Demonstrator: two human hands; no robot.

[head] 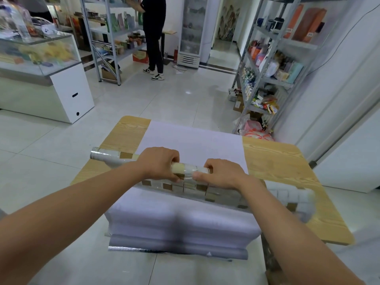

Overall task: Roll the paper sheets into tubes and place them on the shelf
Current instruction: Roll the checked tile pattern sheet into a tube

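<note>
A glossy sheet with a white and gold square pattern [189, 170] lies partly rolled into a tube across a wooden table [273, 161]. My left hand [159, 163] grips the tube from above near its middle. My right hand [221, 173] pinches the tube just to the right of it. The tube's left end [102, 155] sticks out past the table's left side. The unrolled part [287, 197] spreads to the right, blurred. Under it lies a pale lilac sheet [191, 140] that hangs over the near table edge in folds.
A metal shelf rack [273, 58] full of goods stands at the right, with bags on the floor by it. Another rack [111, 38] stands at the back left, where a person in black [154, 33] is standing. A glass counter [41, 64] is at the left.
</note>
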